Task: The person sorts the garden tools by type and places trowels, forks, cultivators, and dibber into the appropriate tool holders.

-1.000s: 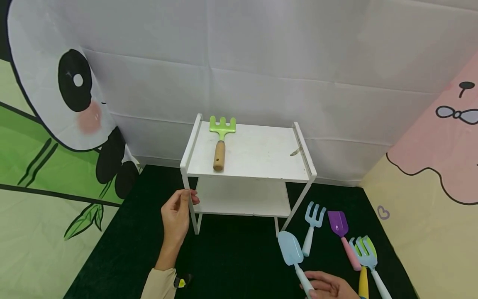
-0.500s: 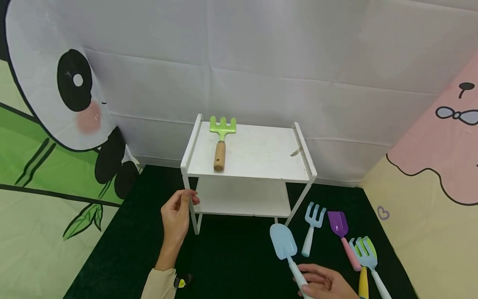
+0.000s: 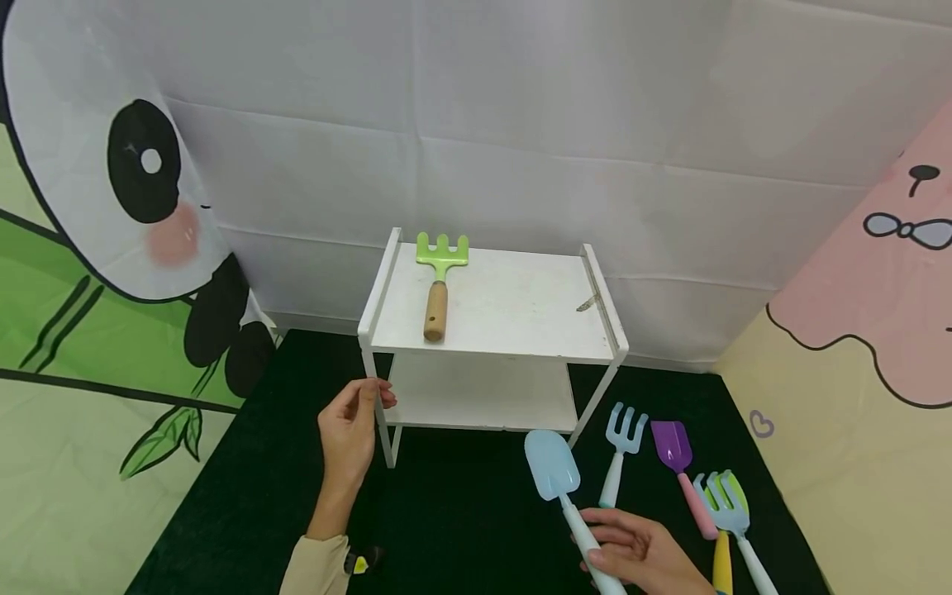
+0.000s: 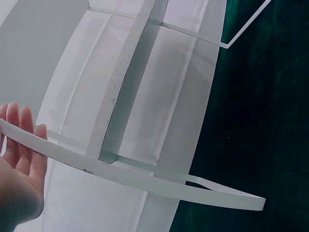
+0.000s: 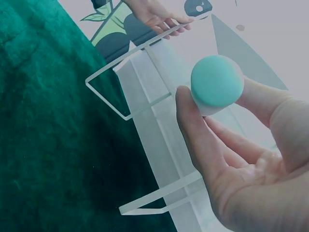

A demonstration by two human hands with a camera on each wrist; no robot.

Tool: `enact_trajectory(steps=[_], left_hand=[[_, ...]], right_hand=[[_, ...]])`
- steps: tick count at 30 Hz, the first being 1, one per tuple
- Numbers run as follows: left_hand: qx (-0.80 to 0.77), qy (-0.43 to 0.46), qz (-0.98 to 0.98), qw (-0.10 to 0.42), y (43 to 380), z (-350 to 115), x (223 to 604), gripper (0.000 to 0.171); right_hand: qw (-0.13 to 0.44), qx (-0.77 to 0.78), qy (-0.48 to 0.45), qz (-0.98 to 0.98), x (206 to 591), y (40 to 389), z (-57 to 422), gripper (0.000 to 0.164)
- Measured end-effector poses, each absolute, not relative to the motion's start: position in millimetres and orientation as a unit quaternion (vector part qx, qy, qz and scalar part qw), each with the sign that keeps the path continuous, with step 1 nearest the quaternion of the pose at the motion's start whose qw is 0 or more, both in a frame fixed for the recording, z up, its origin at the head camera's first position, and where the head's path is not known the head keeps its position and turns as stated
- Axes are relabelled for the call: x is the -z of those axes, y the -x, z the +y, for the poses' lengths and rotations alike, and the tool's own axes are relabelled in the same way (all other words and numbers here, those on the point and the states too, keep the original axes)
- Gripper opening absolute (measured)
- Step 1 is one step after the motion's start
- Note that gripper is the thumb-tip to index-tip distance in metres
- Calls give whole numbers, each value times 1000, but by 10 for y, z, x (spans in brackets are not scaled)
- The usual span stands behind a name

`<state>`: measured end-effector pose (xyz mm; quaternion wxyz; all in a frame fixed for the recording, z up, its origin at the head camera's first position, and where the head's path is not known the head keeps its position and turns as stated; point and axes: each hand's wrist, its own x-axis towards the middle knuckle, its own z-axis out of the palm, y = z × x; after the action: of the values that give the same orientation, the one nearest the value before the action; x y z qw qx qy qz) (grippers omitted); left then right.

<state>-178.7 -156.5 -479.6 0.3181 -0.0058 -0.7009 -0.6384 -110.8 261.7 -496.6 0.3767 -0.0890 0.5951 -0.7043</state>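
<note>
Our left hand (image 3: 348, 431) holds the rack (image 3: 513, 310) at its eight o'clock. Our right hand (image 3: 641, 549) grips the trowel (image 3: 554, 471), pointing to eleven.

Green fork (image 3: 437, 289) on shelf (image 3: 528, 302), tools (image 3: 673, 446) on cloth (image 3: 461, 521)

Pale blue amid green and white

The trowel (image 3: 554, 471) in my right grip (image 3: 632, 545) is pale blue with a turquoise handle end (image 5: 217, 80). My sleeve (image 3: 316, 566) is beige, the shelf (image 3: 513, 302) white, the lime-green fork (image 3: 436, 306) brown-handled, the purple shovel (image 3: 673, 450) pink-handled, the desk (image 3: 461, 512) dark green.
</note>
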Motion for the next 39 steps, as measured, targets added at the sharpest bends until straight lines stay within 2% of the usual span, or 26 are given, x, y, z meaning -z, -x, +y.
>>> enact_trajectory(steps=[13, 28, 39], left_hand=[[652, 0, -695, 303, 1751, -1573, 4795, 27], [651, 10, -695, 306, 1759, -1567, 4788, 27], [647, 5, -700, 303, 1775, -1555, 4807, 29]], right_hand=[[351, 697, 65, 622, 4834, 1195, 2432, 52], [323, 684, 93, 647, 4756, 1307, 2243, 53], [274, 674, 118, 676, 4685, 1420, 2029, 58]])
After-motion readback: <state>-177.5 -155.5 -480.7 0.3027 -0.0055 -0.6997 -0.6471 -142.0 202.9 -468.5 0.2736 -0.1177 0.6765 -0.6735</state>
